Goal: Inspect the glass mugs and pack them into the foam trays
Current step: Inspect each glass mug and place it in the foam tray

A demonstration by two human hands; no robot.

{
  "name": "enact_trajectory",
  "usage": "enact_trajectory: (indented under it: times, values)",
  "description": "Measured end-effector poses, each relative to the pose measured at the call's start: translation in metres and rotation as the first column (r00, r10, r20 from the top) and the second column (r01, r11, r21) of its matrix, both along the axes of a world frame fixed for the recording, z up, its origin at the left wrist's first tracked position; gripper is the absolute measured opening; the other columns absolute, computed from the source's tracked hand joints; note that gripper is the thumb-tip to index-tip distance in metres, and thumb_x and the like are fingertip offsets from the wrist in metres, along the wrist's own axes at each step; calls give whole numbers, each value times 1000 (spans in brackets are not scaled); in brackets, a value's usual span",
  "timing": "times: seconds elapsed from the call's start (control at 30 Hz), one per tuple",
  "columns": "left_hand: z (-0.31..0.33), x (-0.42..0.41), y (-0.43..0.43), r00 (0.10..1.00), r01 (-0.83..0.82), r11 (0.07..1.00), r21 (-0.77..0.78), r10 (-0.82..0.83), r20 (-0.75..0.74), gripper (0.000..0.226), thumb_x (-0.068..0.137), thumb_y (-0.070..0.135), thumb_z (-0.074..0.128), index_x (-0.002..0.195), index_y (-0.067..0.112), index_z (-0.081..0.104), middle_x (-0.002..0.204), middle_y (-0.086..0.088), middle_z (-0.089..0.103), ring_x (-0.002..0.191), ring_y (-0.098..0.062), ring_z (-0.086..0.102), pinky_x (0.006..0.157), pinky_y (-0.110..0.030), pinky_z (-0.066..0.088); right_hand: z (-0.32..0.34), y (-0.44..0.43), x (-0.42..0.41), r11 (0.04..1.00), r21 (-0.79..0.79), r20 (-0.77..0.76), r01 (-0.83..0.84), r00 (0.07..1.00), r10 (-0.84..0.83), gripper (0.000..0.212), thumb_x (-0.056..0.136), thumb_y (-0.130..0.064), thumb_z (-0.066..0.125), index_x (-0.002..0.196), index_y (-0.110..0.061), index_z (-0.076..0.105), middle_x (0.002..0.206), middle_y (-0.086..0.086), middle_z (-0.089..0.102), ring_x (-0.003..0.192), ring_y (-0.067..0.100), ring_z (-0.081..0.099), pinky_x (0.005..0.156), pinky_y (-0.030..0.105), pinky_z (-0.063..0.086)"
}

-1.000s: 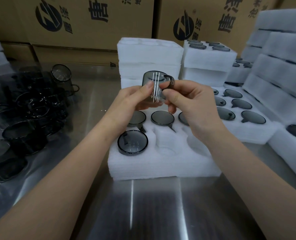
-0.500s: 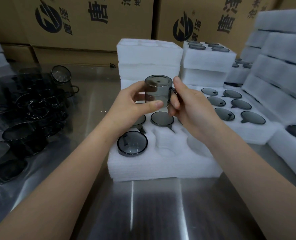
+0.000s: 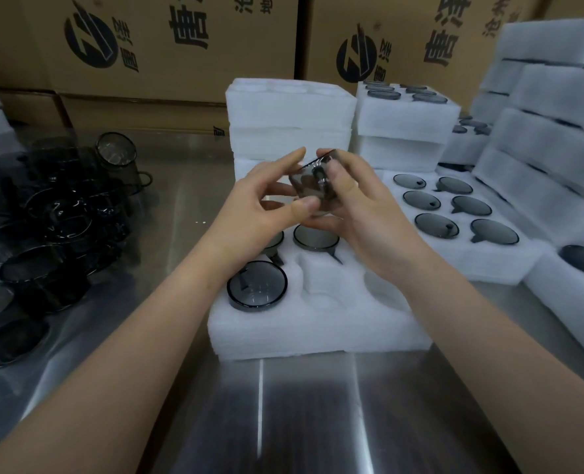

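While held tilted at frame centre above the foam tray point(image 3: 318, 323), smoky glass mug point(image 3: 313, 186) gripped by both left hand point(image 3: 256, 213) and right hand point(image 3: 362, 213); handle seemingly facing camera.

Your two forearms are bare right to the bottom edge of view, no sleeves showing. Your left hand point(image 3: 261, 203) and right hand point(image 3: 369, 217) have no gloves, rings, watch or wristband. Fingernails are short and unpainted where they show.
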State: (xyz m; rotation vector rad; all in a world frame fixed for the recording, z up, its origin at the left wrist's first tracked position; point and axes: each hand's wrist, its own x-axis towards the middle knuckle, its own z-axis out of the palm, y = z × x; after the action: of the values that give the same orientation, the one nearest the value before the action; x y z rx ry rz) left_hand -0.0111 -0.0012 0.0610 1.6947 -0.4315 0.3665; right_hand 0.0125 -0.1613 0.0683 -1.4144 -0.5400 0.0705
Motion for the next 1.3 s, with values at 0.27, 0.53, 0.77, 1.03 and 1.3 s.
enact_trajectory:
  times: [0.27,0.53,0.77,1.03,1.3]
  values:
    - [1,-4,-6,992,-67,986,155,49,113,70,64,20,82,123,45,55,120,6,62,106,-19,63,98,-41,51,-3,3,-1,977,-36,216,208,957,-195,17,98,-28,53,98,-24,70,96,11,70,98,35,66,86,57,54]
    - [-1,-5,-5,993,-52,986,159,34,116,70,67,1,84,130,17,58,122,5,65,115,-13,61,101,-37,49,3,-1,1,975,74,-74,208,976,-203,22,102,-23,50,103,-19,71,90,1,75,82,18,73,60,28,58]
    - [-2,-4,-5,989,20,986,163,-43,143,67,72,-7,75,130,17,53,128,5,60,124,-11,56,108,-38,44,3,-8,6,983,166,-174,82,983,-52,35,102,-26,49,118,1,65,106,15,71,93,25,70,87,42,57]
    - [0,-4,-3,992,-20,961,277,-15,124,79,70,7,83,137,24,44,136,13,52,130,-1,46,106,-20,39,0,-6,6,992,98,-175,-82,980,99,41,98,-43,51,105,-8,70,100,15,72,88,29,70,76,42,59]
    - [3,-8,-6,990,-105,932,346,65,127,84,73,29,83,145,28,41,143,16,49,131,6,43,110,-18,34,0,-3,3,994,61,-119,94,989,-86,33,100,-34,52,106,-8,72,104,13,74,100,26,72,70,37,59]
